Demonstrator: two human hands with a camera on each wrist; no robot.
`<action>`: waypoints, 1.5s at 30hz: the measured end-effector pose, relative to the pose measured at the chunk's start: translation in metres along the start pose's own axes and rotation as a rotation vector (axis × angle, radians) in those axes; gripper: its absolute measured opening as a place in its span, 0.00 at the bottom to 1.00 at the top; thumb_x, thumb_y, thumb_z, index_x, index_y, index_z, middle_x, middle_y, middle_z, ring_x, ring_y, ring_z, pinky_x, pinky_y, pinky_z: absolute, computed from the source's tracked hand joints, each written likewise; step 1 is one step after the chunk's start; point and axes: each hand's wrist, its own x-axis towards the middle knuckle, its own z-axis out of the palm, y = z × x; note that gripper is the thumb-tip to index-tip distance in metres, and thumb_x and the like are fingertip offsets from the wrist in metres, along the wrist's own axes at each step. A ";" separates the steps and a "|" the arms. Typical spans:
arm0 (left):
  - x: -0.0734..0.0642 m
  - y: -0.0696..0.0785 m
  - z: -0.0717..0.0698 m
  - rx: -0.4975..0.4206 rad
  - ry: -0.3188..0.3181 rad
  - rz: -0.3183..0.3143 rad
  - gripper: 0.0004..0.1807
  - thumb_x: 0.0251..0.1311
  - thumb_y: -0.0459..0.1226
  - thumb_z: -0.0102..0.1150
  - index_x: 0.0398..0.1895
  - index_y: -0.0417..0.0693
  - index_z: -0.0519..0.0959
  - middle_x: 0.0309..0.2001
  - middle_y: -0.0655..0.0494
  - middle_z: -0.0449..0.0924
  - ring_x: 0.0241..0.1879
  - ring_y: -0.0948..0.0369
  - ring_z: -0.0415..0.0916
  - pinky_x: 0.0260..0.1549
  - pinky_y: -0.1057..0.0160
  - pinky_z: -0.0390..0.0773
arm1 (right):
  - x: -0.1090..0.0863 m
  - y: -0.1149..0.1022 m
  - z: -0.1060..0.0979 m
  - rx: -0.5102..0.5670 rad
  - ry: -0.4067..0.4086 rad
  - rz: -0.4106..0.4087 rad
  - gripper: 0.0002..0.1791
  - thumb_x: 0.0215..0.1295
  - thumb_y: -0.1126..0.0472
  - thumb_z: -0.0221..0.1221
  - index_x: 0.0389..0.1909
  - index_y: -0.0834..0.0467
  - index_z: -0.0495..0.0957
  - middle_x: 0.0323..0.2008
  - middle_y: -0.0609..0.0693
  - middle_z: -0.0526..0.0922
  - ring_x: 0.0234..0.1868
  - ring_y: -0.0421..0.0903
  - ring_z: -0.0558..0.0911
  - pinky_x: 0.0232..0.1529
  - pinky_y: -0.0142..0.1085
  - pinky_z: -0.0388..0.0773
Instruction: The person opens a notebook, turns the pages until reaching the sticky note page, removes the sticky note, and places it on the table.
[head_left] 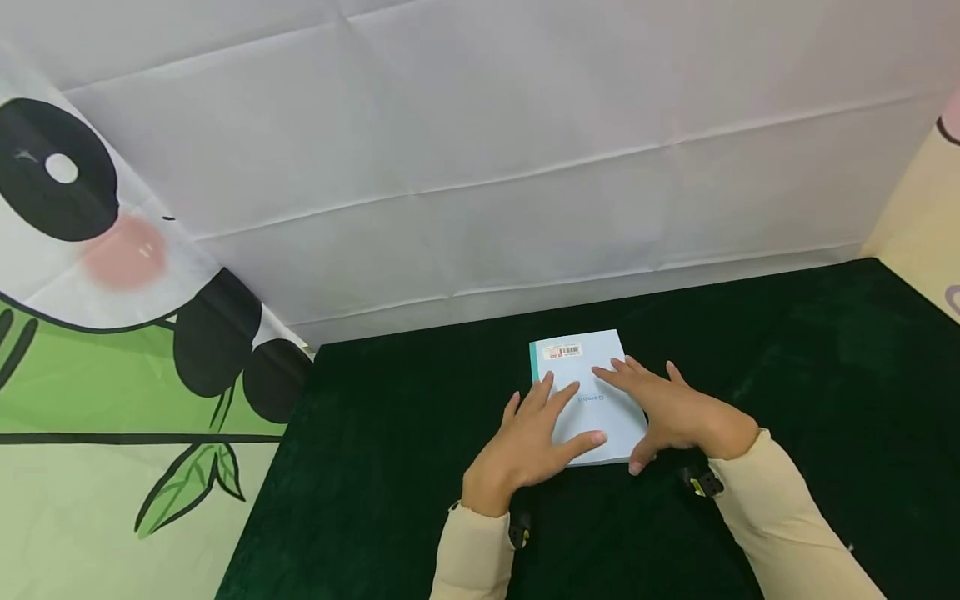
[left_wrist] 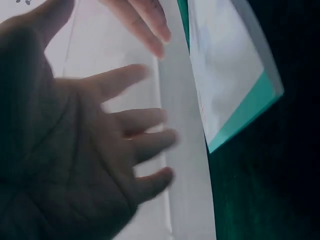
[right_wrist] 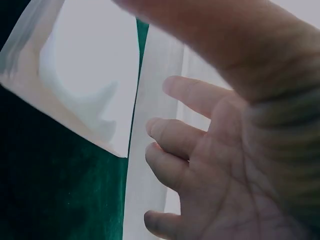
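A pale blue book [head_left: 592, 425] with a teal spine strip lies flat on the dark green cloth. Its cover has a barcode sticker [head_left: 562, 351] near the far edge and small print that appears upside down. My left hand [head_left: 528, 442] is over the book's left side, fingers spread and thumb stretched across the near part of the cover. On the right side my right hand [head_left: 675, 408] hovers with fingers extended, its thumb by the near right corner. Both wrist views show the palms with a gap between the fingers and the book [left_wrist: 225, 65].
Dark green cloth [head_left: 390, 467] covers the table around the book. A white creased sheet [head_left: 487, 150] hangs behind the table's far edge. At the left is a cartoon-printed panel [head_left: 90, 375], and a cream panel [head_left: 918, 225] stands at the far right.
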 end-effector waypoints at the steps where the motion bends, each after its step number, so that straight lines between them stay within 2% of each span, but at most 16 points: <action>1: 0.000 0.001 0.002 -0.004 -0.036 -0.020 0.43 0.63 0.70 0.48 0.79 0.66 0.57 0.83 0.54 0.44 0.82 0.53 0.44 0.79 0.39 0.40 | 0.001 0.001 0.000 -0.002 -0.003 0.002 0.70 0.29 0.51 0.84 0.78 0.54 0.57 0.80 0.65 0.51 0.81 0.66 0.46 0.71 0.74 0.33; 3: 0.001 0.002 0.005 0.000 -0.077 -0.038 0.44 0.62 0.70 0.49 0.78 0.67 0.57 0.83 0.53 0.44 0.82 0.52 0.43 0.79 0.40 0.40 | 0.001 0.003 -0.001 -0.002 -0.013 0.009 0.69 0.29 0.53 0.84 0.78 0.55 0.57 0.80 0.65 0.51 0.81 0.66 0.47 0.72 0.73 0.34; 6: 0.003 0.004 0.010 0.028 -0.090 -0.037 0.44 0.61 0.69 0.52 0.78 0.67 0.58 0.82 0.54 0.47 0.82 0.51 0.46 0.79 0.41 0.42 | 0.002 0.006 -0.001 -0.013 -0.037 0.019 0.69 0.29 0.54 0.84 0.77 0.57 0.58 0.79 0.65 0.53 0.80 0.66 0.50 0.72 0.73 0.35; 10: 0.004 0.006 0.016 0.064 -0.108 -0.045 0.43 0.61 0.66 0.56 0.77 0.67 0.60 0.82 0.55 0.51 0.81 0.50 0.49 0.79 0.41 0.45 | 0.001 0.006 0.001 -0.049 -0.041 0.041 0.65 0.29 0.58 0.84 0.75 0.57 0.62 0.75 0.66 0.62 0.75 0.68 0.62 0.73 0.71 0.39; 12: 0.005 0.008 0.018 0.077 -0.117 -0.046 0.42 0.61 0.65 0.58 0.77 0.68 0.61 0.81 0.56 0.52 0.81 0.50 0.50 0.78 0.41 0.46 | 0.000 0.006 0.002 -0.060 -0.045 0.065 0.61 0.30 0.60 0.83 0.73 0.56 0.65 0.74 0.66 0.65 0.72 0.71 0.64 0.72 0.71 0.46; 15: 0.004 0.010 0.022 0.099 -0.137 -0.042 0.41 0.60 0.62 0.62 0.76 0.69 0.62 0.81 0.56 0.54 0.80 0.50 0.52 0.78 0.42 0.49 | -0.002 0.007 0.003 -0.063 -0.063 0.098 0.56 0.32 0.62 0.82 0.71 0.55 0.69 0.71 0.64 0.70 0.67 0.74 0.68 0.66 0.68 0.64; 17: 0.004 0.011 0.022 0.118 -0.153 -0.043 0.40 0.59 0.60 0.64 0.75 0.69 0.64 0.80 0.56 0.56 0.80 0.51 0.54 0.77 0.42 0.51 | -0.003 0.007 0.002 -0.065 -0.075 0.100 0.51 0.37 0.61 0.81 0.69 0.54 0.72 0.70 0.63 0.72 0.65 0.73 0.70 0.60 0.65 0.72; 19: 0.003 0.012 0.023 0.132 -0.160 -0.048 0.39 0.58 0.59 0.66 0.74 0.70 0.66 0.79 0.57 0.58 0.79 0.51 0.55 0.76 0.41 0.54 | -0.003 0.008 0.001 -0.068 -0.082 0.088 0.46 0.42 0.59 0.80 0.68 0.53 0.74 0.70 0.62 0.73 0.63 0.69 0.73 0.57 0.62 0.75; 23: 0.003 0.013 0.022 0.138 -0.150 -0.055 0.37 0.57 0.57 0.68 0.71 0.72 0.68 0.79 0.57 0.60 0.79 0.50 0.56 0.74 0.39 0.57 | -0.002 0.009 -0.001 -0.072 -0.086 0.060 0.45 0.44 0.54 0.79 0.67 0.54 0.74 0.68 0.64 0.74 0.60 0.63 0.76 0.56 0.59 0.76; 28: 0.004 0.012 0.025 0.172 -0.120 -0.035 0.33 0.57 0.55 0.69 0.68 0.73 0.73 0.77 0.55 0.63 0.77 0.49 0.60 0.72 0.41 0.63 | 0.002 0.006 0.001 -0.079 -0.081 0.087 0.50 0.36 0.58 0.82 0.67 0.56 0.73 0.62 0.66 0.77 0.49 0.55 0.77 0.47 0.50 0.78; 32: 0.005 0.015 0.027 0.167 -0.097 -0.018 0.26 0.60 0.53 0.68 0.63 0.70 0.78 0.77 0.55 0.64 0.77 0.48 0.59 0.74 0.43 0.61 | 0.005 0.005 -0.001 -0.090 -0.079 0.093 0.51 0.34 0.61 0.82 0.67 0.56 0.73 0.61 0.66 0.77 0.47 0.54 0.77 0.46 0.50 0.79; 38: 0.010 0.017 0.025 0.083 -0.126 -0.004 0.26 0.61 0.50 0.68 0.61 0.63 0.73 0.78 0.58 0.60 0.79 0.50 0.55 0.74 0.43 0.61 | 0.006 0.004 -0.006 -0.085 -0.107 0.088 0.50 0.40 0.61 0.80 0.69 0.56 0.70 0.65 0.68 0.74 0.53 0.57 0.78 0.52 0.55 0.78; 42: 0.012 0.017 0.026 0.064 -0.122 -0.011 0.22 0.61 0.52 0.68 0.53 0.62 0.72 0.75 0.59 0.66 0.78 0.50 0.58 0.72 0.42 0.63 | 0.004 0.006 -0.008 -0.063 -0.115 0.063 0.44 0.46 0.58 0.78 0.67 0.56 0.73 0.70 0.65 0.71 0.64 0.65 0.74 0.61 0.62 0.72; 45: 0.012 0.018 0.028 0.081 -0.104 -0.003 0.19 0.60 0.52 0.68 0.48 0.61 0.72 0.72 0.60 0.69 0.77 0.49 0.59 0.70 0.38 0.65 | 0.003 0.005 -0.010 -0.050 -0.107 0.031 0.39 0.48 0.56 0.77 0.64 0.55 0.77 0.70 0.63 0.71 0.67 0.68 0.71 0.63 0.64 0.69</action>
